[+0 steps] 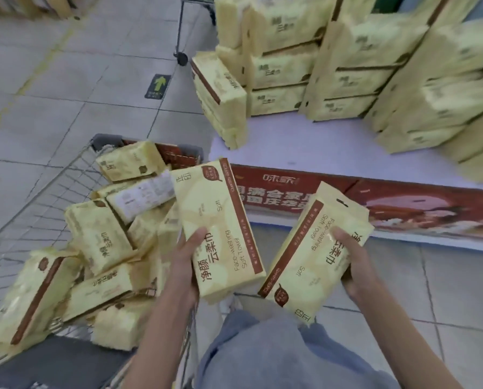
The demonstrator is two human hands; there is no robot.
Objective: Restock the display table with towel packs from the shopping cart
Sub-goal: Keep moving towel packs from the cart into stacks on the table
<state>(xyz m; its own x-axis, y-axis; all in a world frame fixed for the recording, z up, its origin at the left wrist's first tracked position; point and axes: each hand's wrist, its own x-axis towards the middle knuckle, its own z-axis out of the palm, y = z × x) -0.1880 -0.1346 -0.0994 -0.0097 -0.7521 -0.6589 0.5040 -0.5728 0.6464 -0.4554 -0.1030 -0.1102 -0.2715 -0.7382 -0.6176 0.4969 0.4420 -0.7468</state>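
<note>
A wire-mesh shopping cart [38, 192] at lower left holds a loose jumble of soft, rectangular towel packs [100, 237] in glossy pale-yellow wrap with brown side bands. Just right of the cart's rim, the person's left hand [185, 265] grips one pack [220, 226] by its lower end, thumb curled over the printed face. Beside it, not touching, the right hand [355, 265] clasps a second pack [316, 256] the same way, thumb across the front and fingers hidden behind. A green arrow sticker [158, 86] marks the grey floor tiles at upper centre-left. At upper right, beyond both held packs, the display table [319, 147] has a smooth pale top bearing blurred, brick-like stacks of matching packs [347, 66]. A red printed banner [403, 206] runs along its front edge.
</note>
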